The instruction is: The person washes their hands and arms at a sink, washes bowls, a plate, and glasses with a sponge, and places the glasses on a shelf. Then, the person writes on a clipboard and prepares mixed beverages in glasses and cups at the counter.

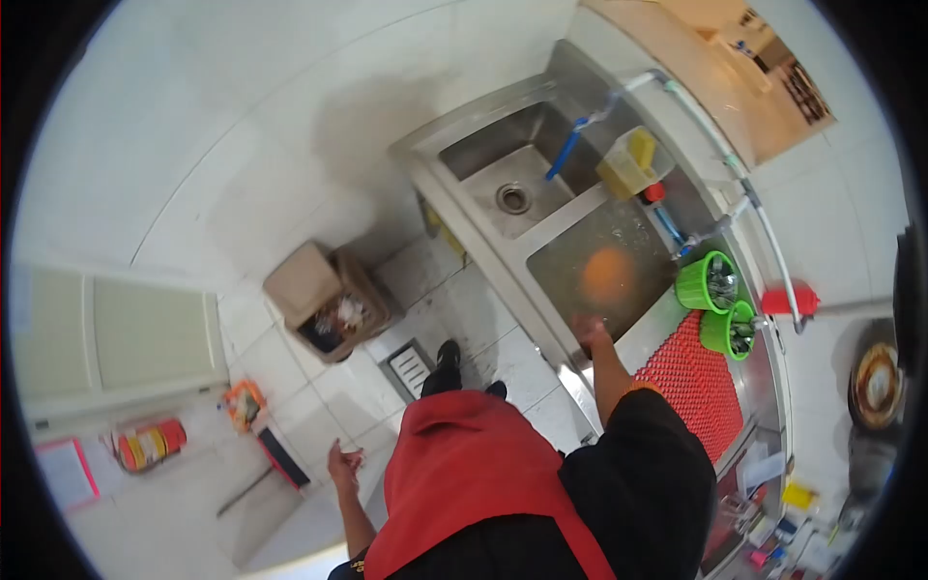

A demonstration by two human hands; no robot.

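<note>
My right hand [590, 330] is over the near corner of the water-filled sink basin [551, 280]. Its fingers are blurred, and I cannot make out whether they hold anything. Beyond it, a round orange item [608, 275] shows in the cloudy water; its kind is unclear. My left hand [345, 462] hangs out to the side above the floor, fingers loosely bent and apart, with nothing in it. A red apron [464, 474] covers my front.
Left of the water is a second basin with a drain [513, 198]. A yellowish tub [630, 164], green baskets of cutlery [717, 280] and a red mat [691, 382] line the sink counter. A bin [333, 304] and a floor grate [410, 369] are lower left.
</note>
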